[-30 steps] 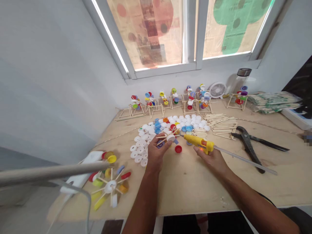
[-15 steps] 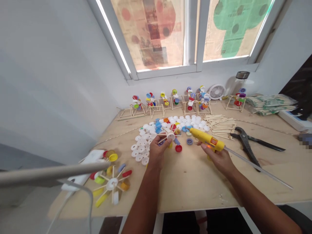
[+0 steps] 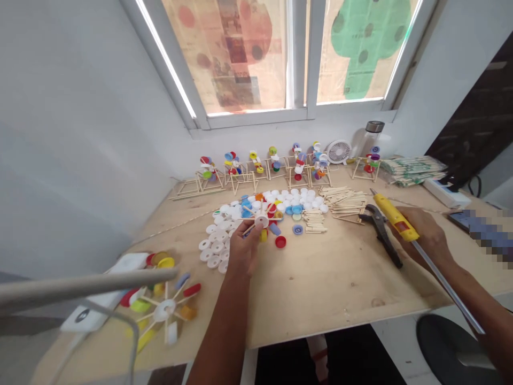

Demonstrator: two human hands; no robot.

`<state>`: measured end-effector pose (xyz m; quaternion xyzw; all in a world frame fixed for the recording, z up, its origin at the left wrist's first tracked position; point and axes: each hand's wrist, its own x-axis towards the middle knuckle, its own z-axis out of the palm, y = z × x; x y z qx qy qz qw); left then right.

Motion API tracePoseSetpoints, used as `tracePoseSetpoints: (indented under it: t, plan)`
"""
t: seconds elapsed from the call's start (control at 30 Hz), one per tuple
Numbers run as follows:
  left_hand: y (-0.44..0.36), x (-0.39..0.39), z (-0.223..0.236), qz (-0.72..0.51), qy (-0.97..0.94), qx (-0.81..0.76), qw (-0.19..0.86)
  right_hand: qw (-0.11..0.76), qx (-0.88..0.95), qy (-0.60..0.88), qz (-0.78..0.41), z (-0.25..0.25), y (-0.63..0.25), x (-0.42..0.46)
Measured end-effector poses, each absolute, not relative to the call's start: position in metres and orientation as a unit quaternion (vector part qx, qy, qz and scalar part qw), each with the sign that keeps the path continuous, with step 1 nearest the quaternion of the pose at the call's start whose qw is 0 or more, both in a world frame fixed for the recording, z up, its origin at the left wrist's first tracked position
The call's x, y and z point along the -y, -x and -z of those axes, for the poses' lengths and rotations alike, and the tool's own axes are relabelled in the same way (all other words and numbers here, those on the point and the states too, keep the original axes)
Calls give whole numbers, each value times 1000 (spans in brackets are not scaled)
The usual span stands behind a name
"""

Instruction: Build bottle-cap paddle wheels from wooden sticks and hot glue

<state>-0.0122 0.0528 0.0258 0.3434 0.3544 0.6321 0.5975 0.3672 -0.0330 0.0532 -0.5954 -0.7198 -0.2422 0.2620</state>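
In my left hand point(image 3: 245, 248) is a small wheel point(image 3: 262, 220), a white bottle cap hub with wooden sticks radiating from it and coloured caps on some of them. My fingers close around its near side. My right hand point(image 3: 425, 235) grips a yellow hot glue gun point(image 3: 395, 218) over the table's right side, with a long clear glue stick point(image 3: 447, 286) out of its rear. Its nozzle points up and left. Pliers point(image 3: 382, 232) lie beside that hand. A red cap point(image 3: 280, 242) and a blue cap point(image 3: 297, 229) lie right of the wheel.
White caps point(image 3: 216, 240) spread behind my left hand, with stick piles point(image 3: 342, 200) to their right. A cap wheel point(image 3: 164, 310) lies at left by a grey lamp arm point(image 3: 88, 283). Framed wheels point(image 3: 298, 166), a fan point(image 3: 339, 152) and a bottle point(image 3: 371, 139) line the wall.
My right hand has carried the glue gun right, away from the wheel and past the pliers. My left hand still holds the wheel. The whole view has shifted with the head.
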Motion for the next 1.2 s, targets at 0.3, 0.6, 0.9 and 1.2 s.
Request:
tracePoseSetpoints:
  t: [0.3, 0.6, 0.9, 1.2]
  plan:
    - [13, -51, -29, -631, -320, -308, 636, 95, 762, 606, 208, -27, -413, 40]
    - [15, -50, -32, -629, -293, -292, 658, 58, 769, 618, 152, -22, -428, 33]
    - [15, -50, -33, -638, -284, -303, 648, 229, 739, 619, 135, -58, -358, 39]
    - [16, -49, -34, -633, -294, -300, 650, 186, 783, 570, -166, -45, -171, -11]
